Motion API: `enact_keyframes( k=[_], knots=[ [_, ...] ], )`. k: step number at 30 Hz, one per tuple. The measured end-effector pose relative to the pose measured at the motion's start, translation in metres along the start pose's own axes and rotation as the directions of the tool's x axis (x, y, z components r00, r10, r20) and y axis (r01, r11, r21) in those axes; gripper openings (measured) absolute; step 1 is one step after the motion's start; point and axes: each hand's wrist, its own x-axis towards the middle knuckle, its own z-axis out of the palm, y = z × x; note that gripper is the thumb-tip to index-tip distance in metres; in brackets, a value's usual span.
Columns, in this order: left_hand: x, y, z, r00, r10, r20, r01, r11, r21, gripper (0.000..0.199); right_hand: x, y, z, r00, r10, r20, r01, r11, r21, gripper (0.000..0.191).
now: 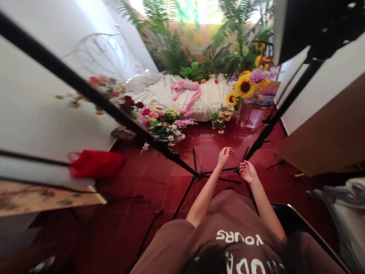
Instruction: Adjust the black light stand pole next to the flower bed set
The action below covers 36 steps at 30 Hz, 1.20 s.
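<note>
Both of my bare hands are held out in front of my brown shirt, above the red tiled floor. My left hand [225, 156] is loosely curled, fingers pointing right, with nothing visible in it. A short distance to its right and nearer to me, my right hand [248, 172] has its palm turned up and its fingers bent but apart; it looks to hold nothing. The legs of a black tripod [199, 175] stand on the floor just left of my left forearm. A second black stand [258, 142] rises close beside my right hand.
Ahead, a white-draped platform [162, 93] bears a pink plush toy [191, 99], with flower bunches [168, 127] and sunflowers [244, 86] around it. A red bag [95, 163] is at left. A brown panel [327, 129] and grey-white fabric [342, 201] are at right. Cables cross the floor.
</note>
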Motion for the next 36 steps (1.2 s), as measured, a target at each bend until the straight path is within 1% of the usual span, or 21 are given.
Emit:
enact_keyframes(
  k=[3,6,8,9,11,13,14,15,16,17,20,23,24,26,28,29,30,31,33,35,36],
  knots=[
    [0.016,0.025,0.053,0.980,0.112,0.165,-0.108,0.994,-0.032,0.030,-0.016,-0.023,-0.012,0.988,-0.121,-0.095,0.122,0.992,0.007,0.021],
    [0.022,0.042,0.102,0.940,0.170,0.295,-0.149,0.985,-0.092,0.036,-0.027,-0.051,-0.015,0.948,-0.265,-0.177,0.258,0.964,-0.061,0.025],
    [0.024,0.047,0.126,0.922,0.198,0.332,-0.175,0.980,-0.100,0.041,-0.029,-0.074,-0.012,0.903,-0.378,-0.202,0.352,0.923,-0.153,0.025],
    [0.024,0.049,0.134,0.919,0.214,0.332,-0.198,0.977,-0.083,0.044,-0.029,-0.087,-0.009,0.880,-0.430,-0.200,0.391,0.896,-0.208,0.026],
    [0.024,0.051,0.145,0.918,0.237,0.317,-0.246,0.969,-0.012,0.047,-0.025,-0.114,0.000,0.835,-0.523,-0.173,0.451,0.829,-0.330,0.028],
    [0.024,0.053,0.148,0.921,0.227,0.316,-0.263,0.962,0.073,0.045,-0.019,-0.138,0.007,0.791,-0.596,-0.136,0.478,0.742,-0.471,0.030],
    [0.024,0.054,0.148,0.923,0.213,0.320,-0.260,0.959,0.113,0.043,-0.017,-0.148,0.011,0.777,-0.619,-0.117,0.471,0.695,-0.543,0.031],
    [0.025,0.055,0.147,0.926,0.195,0.324,-0.254,0.955,0.150,0.041,-0.014,-0.157,0.013,0.774,-0.626,-0.098,0.452,0.654,-0.607,0.031],
    [0.025,0.056,0.146,0.929,0.179,0.324,-0.247,0.951,0.184,0.040,-0.012,-0.164,0.015,0.783,-0.617,-0.078,0.426,0.623,-0.656,0.030],
    [0.025,0.057,0.145,0.931,0.167,0.324,-0.244,0.946,0.213,0.040,-0.010,-0.170,0.015,0.802,-0.594,-0.062,0.395,0.605,-0.691,0.030],
    [0.025,0.060,0.143,0.931,0.160,0.328,-0.252,0.932,0.261,0.040,-0.007,-0.183,0.015,0.863,-0.504,-0.033,0.317,0.591,-0.742,0.026],
    [0.025,0.061,0.142,0.925,0.162,0.344,-0.266,0.922,0.282,0.040,-0.006,-0.190,0.013,0.889,-0.457,-0.014,0.280,0.569,-0.774,0.024],
    [0.025,0.061,0.141,0.924,0.160,0.347,-0.268,0.918,0.292,0.040,-0.006,-0.191,0.011,0.892,-0.451,0.013,0.293,0.557,-0.777,0.022],
    [0.026,0.061,0.141,0.925,0.157,0.346,-0.270,0.913,0.307,0.040,-0.005,-0.192,0.007,0.876,-0.466,0.128,0.386,0.517,-0.764,0.015],
    [0.026,0.060,0.141,0.926,0.166,0.341,-0.275,0.912,0.303,0.040,-0.004,-0.193,0.002,0.827,-0.496,0.267,0.508,0.454,-0.732,0.009],
    [0.027,0.059,0.141,0.924,0.176,0.339,-0.281,0.914,0.293,0.040,-0.004,-0.194,-0.001,0.804,-0.501,0.319,0.550,0.426,-0.718,0.012],
    [0.027,0.058,0.141,0.922,0.188,0.339,-0.289,0.915,0.280,0.040,-0.004,-0.197,-0.003,0.798,-0.493,0.348,0.567,0.414,-0.713,0.016],
    [0.027,0.057,0.141,0.919,0.199,0.341,-0.298,0.917,0.267,0.040,-0.004,-0.200,-0.004,0.809,-0.472,0.350,0.556,0.422,-0.716,0.020],
    [0.028,0.055,0.141,0.913,0.213,0.347,-0.309,0.917,0.251,0.040,-0.005,-0.210,-0.006,0.864,-0.397,0.311,0.485,0.482,-0.730,0.025],
    [0.029,0.054,0.140,0.910,0.216,0.353,-0.314,0.916,0.250,0.041,-0.007,-0.221,-0.005,0.918,-0.291,0.268,0.389,0.542,-0.745,0.024],
    [0.030,0.054,0.140,0.910,0.215,0.355,-0.315,0.914,0.255,0.041,-0.009,-0.227,-0.004,0.937,-0.237,0.256,0.347,0.554,-0.756,0.022]
  ],
)
